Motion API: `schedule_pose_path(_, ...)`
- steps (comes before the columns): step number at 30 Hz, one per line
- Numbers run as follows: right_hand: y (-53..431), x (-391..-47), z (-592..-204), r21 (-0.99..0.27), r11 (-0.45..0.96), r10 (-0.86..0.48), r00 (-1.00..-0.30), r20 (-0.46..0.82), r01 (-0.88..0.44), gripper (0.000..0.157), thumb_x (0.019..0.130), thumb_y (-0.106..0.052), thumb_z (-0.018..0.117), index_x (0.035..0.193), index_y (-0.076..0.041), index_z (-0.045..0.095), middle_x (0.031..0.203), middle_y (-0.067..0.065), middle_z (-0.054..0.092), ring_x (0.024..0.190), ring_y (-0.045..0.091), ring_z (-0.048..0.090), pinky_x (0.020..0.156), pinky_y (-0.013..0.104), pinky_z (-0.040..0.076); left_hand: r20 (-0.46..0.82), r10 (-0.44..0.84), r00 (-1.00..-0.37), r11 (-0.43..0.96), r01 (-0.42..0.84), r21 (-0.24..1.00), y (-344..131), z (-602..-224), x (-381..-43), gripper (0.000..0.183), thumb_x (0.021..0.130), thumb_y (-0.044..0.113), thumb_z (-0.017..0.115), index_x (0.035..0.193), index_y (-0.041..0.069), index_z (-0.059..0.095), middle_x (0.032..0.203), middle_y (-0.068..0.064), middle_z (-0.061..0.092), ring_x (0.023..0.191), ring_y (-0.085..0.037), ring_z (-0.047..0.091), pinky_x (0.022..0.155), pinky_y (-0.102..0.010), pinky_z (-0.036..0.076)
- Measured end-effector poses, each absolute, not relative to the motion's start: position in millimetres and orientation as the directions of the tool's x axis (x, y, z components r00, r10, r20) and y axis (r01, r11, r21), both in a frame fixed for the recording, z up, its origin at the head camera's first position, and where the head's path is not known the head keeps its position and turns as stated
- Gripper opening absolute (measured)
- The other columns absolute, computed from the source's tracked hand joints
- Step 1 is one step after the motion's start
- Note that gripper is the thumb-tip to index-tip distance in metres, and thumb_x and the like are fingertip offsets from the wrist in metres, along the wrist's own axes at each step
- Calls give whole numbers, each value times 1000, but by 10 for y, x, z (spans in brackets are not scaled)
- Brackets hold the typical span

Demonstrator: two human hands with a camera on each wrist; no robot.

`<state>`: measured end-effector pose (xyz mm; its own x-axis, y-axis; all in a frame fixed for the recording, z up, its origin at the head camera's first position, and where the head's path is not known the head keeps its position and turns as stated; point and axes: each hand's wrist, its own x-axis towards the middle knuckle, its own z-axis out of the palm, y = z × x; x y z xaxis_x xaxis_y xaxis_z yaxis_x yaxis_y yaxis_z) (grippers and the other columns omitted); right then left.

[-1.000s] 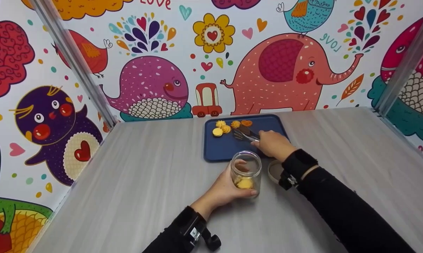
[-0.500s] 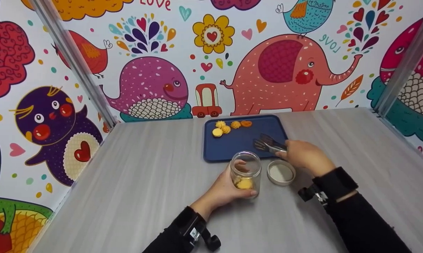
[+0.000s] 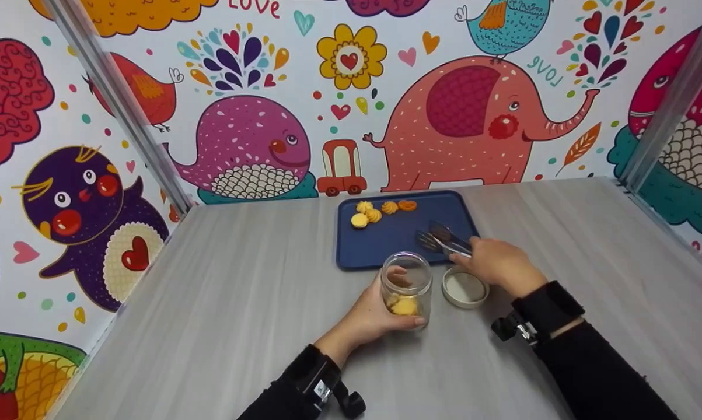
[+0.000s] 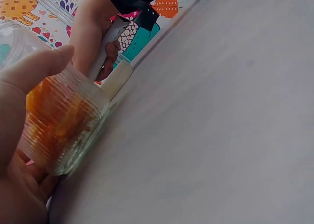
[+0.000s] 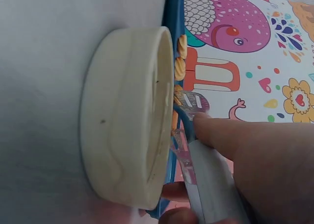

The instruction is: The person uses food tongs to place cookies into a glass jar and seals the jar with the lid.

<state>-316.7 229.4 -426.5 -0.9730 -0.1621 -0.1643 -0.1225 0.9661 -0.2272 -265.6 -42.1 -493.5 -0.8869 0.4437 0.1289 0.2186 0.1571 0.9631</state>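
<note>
Looks partway: cookies (image 3: 405, 306) in the jar (image 3: 408, 286), lower part only; five more left on the tray (image 3: 371, 248), lid (image 3: 465, 289) off, just beside the jar (open side up). Jar is clear, ribbed glass, in front of the tray; can't tell if it rests on the table (image 3: 240, 291). Hands apart: left hand (image 3: 377, 309) clamped round the jar, right hand (image 3: 496, 261) on the tongs (image 5: 211, 177).

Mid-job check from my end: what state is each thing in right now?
Glass jar: uncapped, gripped by the left hand.
Jar cookies: in the lower part of the jar.
Lid: off, lying hollow side up on the grey table.
Blue tray: flat on the table.
Tray cookies: lying toward its far edge.
Tongs: held in the right hand, tips apart.
</note>
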Motion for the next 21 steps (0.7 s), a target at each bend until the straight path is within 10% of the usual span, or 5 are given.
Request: schedule_pose_path(21,2392,-3201,-4364,-285,941,-212,-975,-69,-185,69,108,-44,61,141,16,53,129,38,64,121,53,63,102,64,51,137,438,-889,156,225,962,-419,-4924,-2651,81,76,17,97,142,21,50,134,0,62,123,-16,61,111,-40,44)
